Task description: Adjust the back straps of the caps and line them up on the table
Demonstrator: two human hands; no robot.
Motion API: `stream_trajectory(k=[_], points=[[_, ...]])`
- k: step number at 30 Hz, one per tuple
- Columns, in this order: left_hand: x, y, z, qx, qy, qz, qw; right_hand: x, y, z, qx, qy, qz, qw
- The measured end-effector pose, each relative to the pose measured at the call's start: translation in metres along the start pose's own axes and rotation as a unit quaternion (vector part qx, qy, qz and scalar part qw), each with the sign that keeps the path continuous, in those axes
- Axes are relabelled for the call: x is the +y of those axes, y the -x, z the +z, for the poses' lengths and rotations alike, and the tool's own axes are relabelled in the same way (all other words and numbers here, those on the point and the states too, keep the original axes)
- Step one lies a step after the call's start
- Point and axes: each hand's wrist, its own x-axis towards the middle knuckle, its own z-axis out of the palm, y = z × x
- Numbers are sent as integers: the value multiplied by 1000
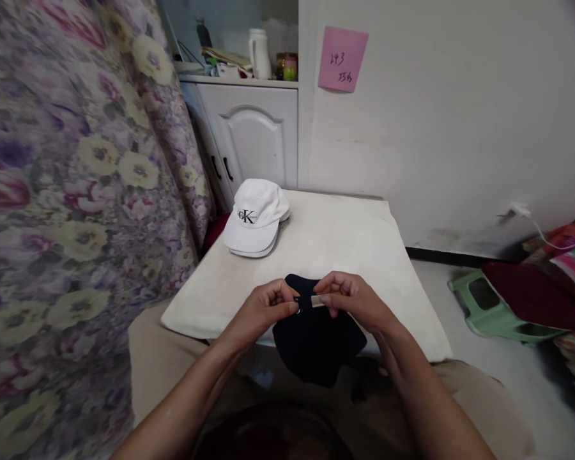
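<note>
A dark cloth item, by its shape a black cap (319, 348), lies at the near edge of the white-covered table and hangs partly over it. On its left, my left hand (268, 310) is closed in a pinch near a small shiny metal piece, apparently a strap buckle. My right hand (347, 297) pinches a short pale strap end (317, 301) between thumb and fingers, a little apart from the left fingertips. Beyond them sits a white cap (256, 214) with black "CK" letters, its brim toward me; a second brim shows beneath it.
A white cloth covers the table (349, 236). Flowered curtain (86, 223) hangs close on the left. Behind stands a white cabinet (253, 128) holding a white jug (259, 54) and other items. A pink note (344, 59) is on the wall; a green stool (493, 313) stands right.
</note>
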Motion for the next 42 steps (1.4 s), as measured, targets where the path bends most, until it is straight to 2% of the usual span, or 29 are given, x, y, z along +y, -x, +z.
stream_trajectory(k=[10, 15, 22, 28, 31, 34, 38, 42], points=[[14, -10, 13, -49, 21, 16, 998, -12, 11, -30, -8, 28, 3, 1000], [15, -18, 20, -78, 50, 21, 996, -7, 13, -43, 10, 3, -8, 1000], [6, -17, 27, -44, 59, -5, 997, -1, 12, -44, 11, -35, -10, 999], [-5, -13, 17, -114, 2, -37, 993, -2, 14, -40, -21, -32, -10, 999], [-8, -12, 8, -99, 32, -38, 994, -3, 14, -40, -32, -41, -11, 999], [-10, -13, 2, -93, 87, -51, 991, -1, 12, -39, -38, -92, -16, 995], [-8, -18, 0, -87, 130, -67, 985, 0, 11, -42, -31, -154, -35, 987], [-3, -26, 1, -63, 165, -63, 982, -5, 12, -49, -32, -158, -49, 986]])
